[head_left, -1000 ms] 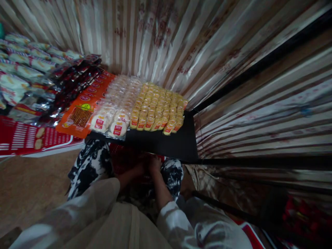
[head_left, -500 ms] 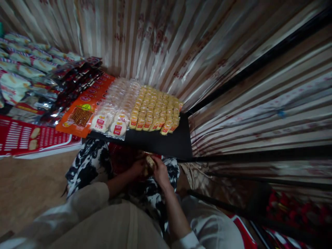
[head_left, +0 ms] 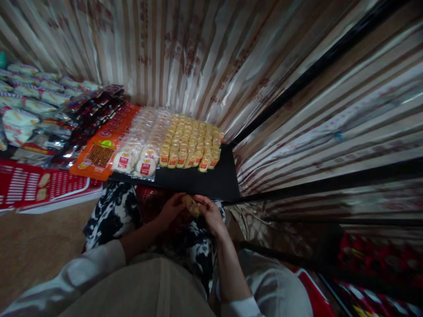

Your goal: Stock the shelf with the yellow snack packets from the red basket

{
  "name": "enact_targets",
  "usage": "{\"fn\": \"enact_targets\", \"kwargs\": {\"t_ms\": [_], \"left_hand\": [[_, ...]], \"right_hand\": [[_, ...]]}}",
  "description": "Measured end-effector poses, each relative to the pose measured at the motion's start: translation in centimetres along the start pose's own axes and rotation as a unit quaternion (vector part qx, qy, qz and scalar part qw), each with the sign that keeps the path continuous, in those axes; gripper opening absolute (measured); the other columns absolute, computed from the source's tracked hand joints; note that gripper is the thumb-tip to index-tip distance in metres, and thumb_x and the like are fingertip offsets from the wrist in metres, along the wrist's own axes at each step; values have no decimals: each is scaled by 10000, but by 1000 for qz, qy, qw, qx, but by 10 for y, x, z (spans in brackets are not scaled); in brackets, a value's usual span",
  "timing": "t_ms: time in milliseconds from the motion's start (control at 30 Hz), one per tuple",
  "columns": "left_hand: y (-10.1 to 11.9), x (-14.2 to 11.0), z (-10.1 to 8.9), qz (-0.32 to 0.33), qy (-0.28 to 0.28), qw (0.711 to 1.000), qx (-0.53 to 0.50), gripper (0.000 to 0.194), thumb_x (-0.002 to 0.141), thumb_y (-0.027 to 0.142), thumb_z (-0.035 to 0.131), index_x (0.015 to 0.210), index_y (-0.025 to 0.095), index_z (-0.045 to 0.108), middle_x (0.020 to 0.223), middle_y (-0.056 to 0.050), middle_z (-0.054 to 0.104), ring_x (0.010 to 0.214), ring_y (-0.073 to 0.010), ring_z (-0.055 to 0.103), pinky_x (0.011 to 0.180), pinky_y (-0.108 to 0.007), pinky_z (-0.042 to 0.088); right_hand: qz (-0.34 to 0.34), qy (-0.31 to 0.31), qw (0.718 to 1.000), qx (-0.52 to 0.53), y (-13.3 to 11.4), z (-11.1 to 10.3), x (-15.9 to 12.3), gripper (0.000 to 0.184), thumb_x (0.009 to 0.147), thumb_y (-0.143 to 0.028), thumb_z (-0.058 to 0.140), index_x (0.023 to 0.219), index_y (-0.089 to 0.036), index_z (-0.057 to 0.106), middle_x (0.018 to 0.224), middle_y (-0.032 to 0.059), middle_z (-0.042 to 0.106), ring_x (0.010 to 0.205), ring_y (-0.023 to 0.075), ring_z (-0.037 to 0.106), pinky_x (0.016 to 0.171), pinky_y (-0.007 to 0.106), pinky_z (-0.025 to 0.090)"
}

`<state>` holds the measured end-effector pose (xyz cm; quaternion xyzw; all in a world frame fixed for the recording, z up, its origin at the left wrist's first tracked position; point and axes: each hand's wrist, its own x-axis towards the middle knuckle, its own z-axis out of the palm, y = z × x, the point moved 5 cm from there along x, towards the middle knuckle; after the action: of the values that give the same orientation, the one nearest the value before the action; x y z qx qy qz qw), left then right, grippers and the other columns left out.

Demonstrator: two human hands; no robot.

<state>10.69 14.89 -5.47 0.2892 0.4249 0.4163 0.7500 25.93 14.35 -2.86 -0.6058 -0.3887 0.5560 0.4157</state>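
Note:
Above my lap, a small yellowish wrapped snack packet [head_left: 191, 205] is gripped between my two hands. My left hand [head_left: 173, 208] has its fingers closed on the packet's left end. On the other end, my right hand [head_left: 210, 212] pinches it with thumb and fingers. Just beyond the hands, rows of small yellow snack packets [head_left: 188, 138] with red labels stand on a black shelf [head_left: 198, 181]. Something dark red [head_left: 148, 200] lies below my hands, partly hidden by my left arm and in shadow.
Left of the yellow rows are clear packs of round white crackers [head_left: 145, 160], an orange snack bag [head_left: 99, 154], dark shiny packets [head_left: 89, 108] and white bags [head_left: 20, 125]. A red printed carton [head_left: 62, 185] is at the left. A striped curtain [head_left: 185, 53] and a black bar [head_left: 280, 92] border the shelf.
My hands have come up from the shadow, bringing the packet nearer the shelf edge and into clearer sight. The view has shifted slightly, so the shelf goods sit further left and lower.

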Motion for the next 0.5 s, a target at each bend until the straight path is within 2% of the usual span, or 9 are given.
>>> {"fn": "enact_targets", "kwargs": {"t_ms": [133, 233, 400, 500], "left_hand": [[7, 5, 1, 14, 19, 997, 68, 419, 630, 287, 696, 1012, 161, 579, 1043, -76, 655, 1005, -223, 589, 878, -339, 464], [9, 11, 1, 30, 22, 995, 96, 399, 624, 330, 711, 961, 149, 596, 1000, -80, 667, 981, -227, 596, 866, -355, 471], [19, 11, 9, 37, 28, 992, 117, 362, 648, 380, 696, 913, 148, 613, 944, -71, 685, 924, -228, 613, 833, -355, 480], [29, 8, 17, 27, 43, 989, 140, 290, 669, 350, 673, 884, 163, 617, 878, -48, 692, 842, -212, 627, 768, -324, 492]], "right_hand": [[21, 8, 999, 31, -9, -6, -2, 365, 622, -420, 718, 913, -204, 676, 917, 29, 697, 834, 176, 630, 755, 301, 486], [38, 17, 998, 51, -12, -7, -3, 404, 658, -507, 686, 913, -193, 679, 897, 39, 694, 839, 185, 626, 691, 276, 485], [38, 7, 993, 112, -17, -4, -3, 457, 667, -587, 648, 878, -183, 683, 881, 48, 698, 829, 196, 635, 759, 316, 489], [23, -2, 992, 123, -19, -6, -4, 465, 688, -582, 633, 940, -193, 669, 960, 58, 690, 890, 209, 632, 805, 338, 489]]}}
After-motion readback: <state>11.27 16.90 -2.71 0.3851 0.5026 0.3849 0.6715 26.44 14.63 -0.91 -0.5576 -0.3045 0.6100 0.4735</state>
